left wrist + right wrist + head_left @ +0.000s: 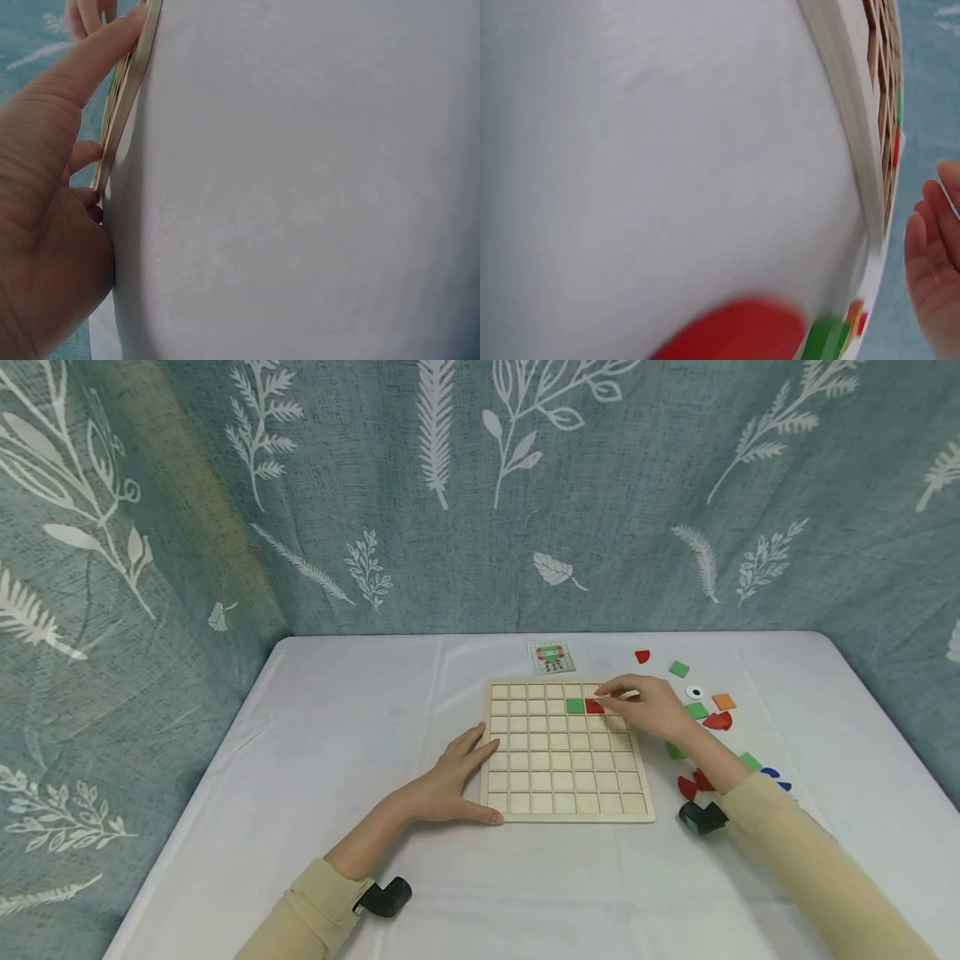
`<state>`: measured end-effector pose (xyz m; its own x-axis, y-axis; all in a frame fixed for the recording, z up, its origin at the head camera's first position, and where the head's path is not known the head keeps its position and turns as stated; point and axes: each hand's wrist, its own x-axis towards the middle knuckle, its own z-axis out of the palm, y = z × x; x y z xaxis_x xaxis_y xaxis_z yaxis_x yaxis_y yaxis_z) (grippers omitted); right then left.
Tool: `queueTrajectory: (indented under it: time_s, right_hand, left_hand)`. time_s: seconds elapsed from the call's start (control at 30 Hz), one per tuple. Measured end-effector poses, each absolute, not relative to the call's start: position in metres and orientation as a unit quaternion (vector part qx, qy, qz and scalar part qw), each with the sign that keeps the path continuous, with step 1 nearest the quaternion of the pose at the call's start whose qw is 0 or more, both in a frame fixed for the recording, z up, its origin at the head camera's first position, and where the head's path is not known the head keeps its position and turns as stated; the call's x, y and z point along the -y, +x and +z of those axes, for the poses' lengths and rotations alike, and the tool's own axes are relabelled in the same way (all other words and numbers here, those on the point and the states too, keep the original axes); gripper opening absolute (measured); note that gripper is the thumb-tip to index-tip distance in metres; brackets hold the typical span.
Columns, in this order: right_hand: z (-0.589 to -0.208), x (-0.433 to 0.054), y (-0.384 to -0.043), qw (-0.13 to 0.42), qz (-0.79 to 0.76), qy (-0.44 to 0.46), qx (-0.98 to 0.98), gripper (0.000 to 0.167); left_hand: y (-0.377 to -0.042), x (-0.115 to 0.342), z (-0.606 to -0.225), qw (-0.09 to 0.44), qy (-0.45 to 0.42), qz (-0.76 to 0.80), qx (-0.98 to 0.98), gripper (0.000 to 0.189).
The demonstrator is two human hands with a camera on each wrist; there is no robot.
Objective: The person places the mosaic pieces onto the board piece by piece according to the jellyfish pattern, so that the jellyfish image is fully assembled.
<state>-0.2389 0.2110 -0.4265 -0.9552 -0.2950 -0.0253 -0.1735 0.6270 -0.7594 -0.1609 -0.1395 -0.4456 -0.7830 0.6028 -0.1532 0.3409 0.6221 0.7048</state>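
Note:
A square wooden grid board point(567, 822) lies on the white table. In its second row from the top, a green square piece point(575, 706) and a red rounded piece point(593, 707) sit in neighbouring cells. My right hand point(651, 703) is over the board's upper right, thumb and fingertips close beside the red piece. The right wrist view shows a gap between those fingers and the red piece point(896, 145) in the grid. With fingers spread, my left hand point(447, 781) rests against the board's left edge, its thumb at the lower left corner.
Behind the board lies a small pattern card point(551, 657). Loose pieces are scattered to the right: red ones point(687, 787), green squares point(678, 669), an orange square point(723, 702), a white disc with a black dot point(693, 692) and blue ones point(770, 772). A patterned curtain point(465, 568) hangs behind the table.

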Motion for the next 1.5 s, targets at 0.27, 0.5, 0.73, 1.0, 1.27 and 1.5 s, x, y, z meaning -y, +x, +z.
queueTrajectory:
  time_s: [0.27,0.5,0.73,1.0,1.27,1.5]
  right_hand:
    - [-0.419,-0.248,-0.223,0.073,-0.415,-0.067,-0.904,0.033]
    - [-0.421,-0.279,-0.21,0.066,-0.382,-0.043,-0.921,0.038]
    - [-0.426,-0.303,-0.207,0.045,-0.343,-0.021,-0.938,0.036]
    - [-0.427,-0.315,-0.209,0.044,-0.327,-0.007,-0.944,0.035]
    - [-0.425,-0.31,-0.214,0.061,-0.278,-0.038,-0.958,0.036]
    - [-0.428,-0.308,-0.215,0.054,-0.271,-0.049,-0.96,0.036]
  left_hand:
    - [-0.161,0.139,-0.445,0.196,0.263,0.343,-0.88,0.108]
    - [-0.161,0.138,-0.446,0.194,0.262,0.349,-0.878,0.108]
    - [-0.161,0.138,-0.446,0.19,0.27,0.35,-0.876,0.107]
    - [-0.162,0.138,-0.446,0.192,0.266,0.347,-0.879,0.107]
    - [-0.161,0.138,-0.446,0.19,0.268,0.351,-0.877,0.106]
    - [-0.162,0.137,-0.446,0.19,0.267,0.347,-0.879,0.106]
